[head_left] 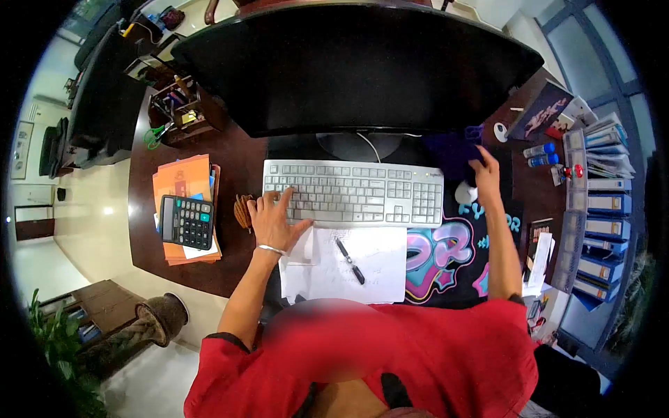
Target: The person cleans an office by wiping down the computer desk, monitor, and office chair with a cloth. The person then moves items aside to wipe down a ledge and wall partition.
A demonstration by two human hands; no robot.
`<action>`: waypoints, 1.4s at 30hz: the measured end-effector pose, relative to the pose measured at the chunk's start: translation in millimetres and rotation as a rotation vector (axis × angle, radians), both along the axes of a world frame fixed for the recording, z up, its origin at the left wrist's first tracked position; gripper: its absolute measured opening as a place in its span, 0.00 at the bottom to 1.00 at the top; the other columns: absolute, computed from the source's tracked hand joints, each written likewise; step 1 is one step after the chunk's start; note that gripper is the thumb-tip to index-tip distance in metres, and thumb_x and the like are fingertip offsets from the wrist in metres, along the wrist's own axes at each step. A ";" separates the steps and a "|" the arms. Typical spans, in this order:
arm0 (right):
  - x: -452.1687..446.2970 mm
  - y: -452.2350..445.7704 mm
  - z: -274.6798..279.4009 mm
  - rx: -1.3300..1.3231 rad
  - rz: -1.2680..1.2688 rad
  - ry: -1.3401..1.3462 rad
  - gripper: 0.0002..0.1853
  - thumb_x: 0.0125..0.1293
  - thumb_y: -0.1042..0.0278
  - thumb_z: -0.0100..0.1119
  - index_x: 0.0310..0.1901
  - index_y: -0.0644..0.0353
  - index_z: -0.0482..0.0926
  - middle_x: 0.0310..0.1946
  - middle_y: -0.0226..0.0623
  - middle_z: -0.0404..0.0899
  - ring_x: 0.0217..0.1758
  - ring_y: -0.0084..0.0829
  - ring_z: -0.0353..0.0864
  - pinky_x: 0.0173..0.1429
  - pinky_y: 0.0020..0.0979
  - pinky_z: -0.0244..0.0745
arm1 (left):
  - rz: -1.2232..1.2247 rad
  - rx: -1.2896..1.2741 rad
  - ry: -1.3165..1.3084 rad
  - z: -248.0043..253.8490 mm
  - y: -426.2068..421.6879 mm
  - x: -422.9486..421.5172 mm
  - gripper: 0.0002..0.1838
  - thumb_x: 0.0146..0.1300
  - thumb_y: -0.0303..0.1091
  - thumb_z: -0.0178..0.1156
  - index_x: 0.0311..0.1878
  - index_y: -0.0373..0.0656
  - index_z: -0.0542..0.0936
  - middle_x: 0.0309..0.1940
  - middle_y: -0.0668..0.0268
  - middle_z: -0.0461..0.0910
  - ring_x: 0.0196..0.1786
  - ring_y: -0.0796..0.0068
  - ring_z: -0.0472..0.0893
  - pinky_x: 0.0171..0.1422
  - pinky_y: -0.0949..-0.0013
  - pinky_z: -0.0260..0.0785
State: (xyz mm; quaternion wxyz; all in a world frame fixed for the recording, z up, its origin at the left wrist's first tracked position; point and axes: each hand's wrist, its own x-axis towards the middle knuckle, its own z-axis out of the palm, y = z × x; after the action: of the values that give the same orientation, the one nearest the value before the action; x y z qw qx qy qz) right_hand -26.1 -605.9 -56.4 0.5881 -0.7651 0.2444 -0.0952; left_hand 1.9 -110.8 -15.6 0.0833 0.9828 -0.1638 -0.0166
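Observation:
My left hand (272, 221) rests on the lower left corner of the white keyboard (355, 191), its fingers spread over the keys and a bangle at the wrist. Reaching to the right of the keyboard, my right hand (486, 174) has its fingers bent at the edge of a dark purple cloth (447, 155) and appears to grip it. The cloth lies bunched below the monitor. Close under that hand, a white mouse (465, 194) sits on the dark printed desk mat (446, 254). White paper sheets (376, 268) with a black pen (350, 261) lie in front of the keyboard.
A large black monitor (362, 70) stands behind the keyboard. On the left are a calculator (187, 221) on orange folders (182, 174), a brown ribbed object (243, 211) and a wooden pen holder (185, 111). Blue binders (605, 226) line the right side.

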 end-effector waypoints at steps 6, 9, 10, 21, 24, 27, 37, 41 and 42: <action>22.5 119.9 169.5 0.299 -0.196 -0.880 0.22 0.68 0.77 0.49 0.64 0.68 0.67 0.55 0.42 0.76 0.56 0.31 0.75 0.65 0.32 0.65 | 0.079 -0.563 -0.384 36.7 1.7 54.0 0.35 0.56 0.32 0.65 0.68 0.40 0.64 0.61 0.53 0.69 0.62 0.52 0.68 0.67 0.56 0.61; 71.1 135.6 255.0 -0.537 -0.185 -0.989 0.22 0.67 0.78 0.47 0.63 0.64 0.68 0.59 0.43 0.73 0.61 0.36 0.73 0.69 0.33 0.61 | 0.286 -0.782 -0.537 81.3 12.8 126.5 0.27 0.72 0.45 0.51 0.71 0.45 0.63 0.64 0.58 0.66 0.59 0.69 0.71 0.57 0.68 0.65; 93.5 139.9 270.4 -0.765 -0.173 -1.069 0.24 0.64 0.79 0.50 0.63 0.62 0.69 0.58 0.45 0.74 0.61 0.40 0.73 0.70 0.34 0.61 | 0.354 -1.097 -0.422 96.0 16.2 150.8 0.32 0.73 0.57 0.43 0.71 0.45 0.64 0.63 0.60 0.67 0.62 0.68 0.69 0.57 0.70 0.64; 222.3 363.8 244.7 -1.152 0.407 -1.071 0.14 0.57 0.69 0.55 0.46 0.56 0.76 0.41 0.36 0.76 0.45 0.38 0.76 0.51 0.38 0.69 | 0.345 -2.259 0.024 111.8 -14.9 198.4 0.23 0.75 0.44 0.48 0.64 0.38 0.69 0.62 0.62 0.71 0.65 0.71 0.69 0.72 0.66 0.58; 233.7 351.9 240.8 -1.185 0.344 -1.315 0.15 0.58 0.66 0.53 0.47 0.56 0.77 0.40 0.35 0.74 0.47 0.37 0.72 0.49 0.37 0.66 | 0.348 -2.238 -0.019 131.2 -26.8 196.1 0.23 0.73 0.43 0.49 0.63 0.36 0.70 0.61 0.62 0.72 0.63 0.69 0.70 0.71 0.64 0.58; 208.4 275.3 237.2 -1.320 0.320 -1.181 0.15 0.58 0.67 0.53 0.48 0.46 0.77 0.45 0.30 0.73 0.50 0.34 0.71 0.52 0.37 0.64 | 0.439 -2.046 -0.142 126.3 -27.9 203.4 0.26 0.72 0.47 0.50 0.61 0.32 0.71 0.60 0.61 0.73 0.62 0.70 0.71 0.70 0.65 0.59; 99.3 34.5 187.6 -1.101 -0.239 -0.875 0.31 0.48 0.84 0.50 0.58 0.58 0.73 0.53 0.44 0.70 0.63 0.44 0.64 0.70 0.38 0.52 | 0.574 -2.036 -0.204 114.0 -19.7 216.8 0.16 0.69 0.48 0.56 0.30 0.51 0.68 0.22 0.74 0.65 0.23 0.80 0.65 0.30 0.73 0.57; 92.0 2.9 123.8 -0.605 -0.422 -0.692 0.22 0.61 0.78 0.55 0.59 0.65 0.70 0.54 0.51 0.71 0.62 0.47 0.68 0.70 0.39 0.57 | 0.615 -1.642 -0.656 94.4 -30.9 187.3 0.11 0.68 0.41 0.55 0.43 0.43 0.76 0.39 0.65 0.73 0.40 0.72 0.74 0.47 0.67 0.68; 88.1 -7.0 100.7 -0.547 -0.443 -0.579 0.21 0.63 0.77 0.55 0.58 0.66 0.69 0.54 0.52 0.72 0.62 0.47 0.70 0.70 0.38 0.59 | 0.630 -1.399 -0.842 79.1 -32.4 171.1 0.14 0.67 0.37 0.56 0.51 0.40 0.76 0.50 0.61 0.74 0.49 0.68 0.75 0.57 0.65 0.68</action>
State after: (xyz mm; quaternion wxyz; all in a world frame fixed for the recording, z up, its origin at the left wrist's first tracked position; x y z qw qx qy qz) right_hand 62.1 -612.8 44.3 0.3739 -0.7636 0.1933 -0.4897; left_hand 173.0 -143.2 63.5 0.6004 0.6303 0.1255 0.4760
